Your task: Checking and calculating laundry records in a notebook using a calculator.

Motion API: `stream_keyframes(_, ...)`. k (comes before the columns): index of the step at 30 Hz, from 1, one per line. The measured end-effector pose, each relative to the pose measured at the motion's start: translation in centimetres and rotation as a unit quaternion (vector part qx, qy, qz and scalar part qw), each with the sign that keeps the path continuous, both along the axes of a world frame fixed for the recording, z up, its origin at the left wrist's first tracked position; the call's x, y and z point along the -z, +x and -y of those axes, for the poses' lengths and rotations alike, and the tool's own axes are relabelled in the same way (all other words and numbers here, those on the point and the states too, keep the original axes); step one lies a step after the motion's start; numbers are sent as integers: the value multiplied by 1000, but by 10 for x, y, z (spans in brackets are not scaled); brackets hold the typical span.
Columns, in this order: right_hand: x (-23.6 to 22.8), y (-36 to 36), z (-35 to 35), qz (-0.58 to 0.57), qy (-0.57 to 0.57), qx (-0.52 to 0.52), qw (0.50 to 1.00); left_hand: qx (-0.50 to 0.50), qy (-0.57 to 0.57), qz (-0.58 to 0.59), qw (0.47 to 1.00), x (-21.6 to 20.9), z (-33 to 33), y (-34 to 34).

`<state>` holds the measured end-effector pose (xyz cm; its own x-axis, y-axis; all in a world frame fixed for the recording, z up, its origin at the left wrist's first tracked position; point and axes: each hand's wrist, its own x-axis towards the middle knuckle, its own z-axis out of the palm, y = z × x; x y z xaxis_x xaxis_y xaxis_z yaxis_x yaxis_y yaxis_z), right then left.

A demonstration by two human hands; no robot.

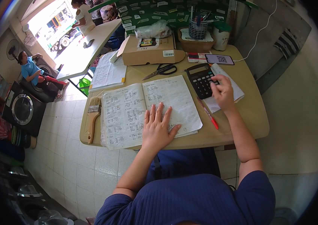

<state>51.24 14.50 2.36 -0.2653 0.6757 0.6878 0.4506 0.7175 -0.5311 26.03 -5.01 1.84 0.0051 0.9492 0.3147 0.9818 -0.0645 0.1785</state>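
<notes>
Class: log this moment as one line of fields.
left hand: flat on open notebook | right hand: pressing calculator keys | red pen: on desk

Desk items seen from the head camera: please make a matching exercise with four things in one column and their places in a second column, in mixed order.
Things:
1. scissors
2. paintbrush
3. red pen
4. calculator

Places:
A. at the left edge of the table, left of the open notebook
B. under the right hand
C. between the cardboard box and the notebook
D. just right of the notebook, below the calculator

Pairs: 1-C, 2-A, 3-D, 4-B
</notes>
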Motion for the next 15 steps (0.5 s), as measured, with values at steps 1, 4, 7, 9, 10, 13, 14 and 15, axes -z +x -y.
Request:
stream_keyframes(1,-4,4,1,-8,-3,38,999,1,1,2,1000,0,0,0)
stream_keyframes(4,0,16,-7,-73,-51,69,994,4,1,5,1000,-2,0,1)
stream_keyframes(7,8,24,-16,-66,-19,89,994,5,2,7,1000,-1,0,1)
stream_keyframes(9,12,27,-20,-81,-29,95,992,4,2,6,1000,-1,-1,0)
stream_keyframes(10,14,29,-21,-29,-16,110,993,6,3,6,1000,-2,-2,0)
stream_keyframes(13,10,30,-21,62,-29,124,990,7,0,7,1000,-1,-2,-2)
stream_keyframes(14,7,27,-20,103,-53,126,985,10,-2,9,1000,-2,-2,-3)
stream_keyframes(15,7,23,-19,100,-51,122,986,11,-6,13,1000,-3,0,-3)
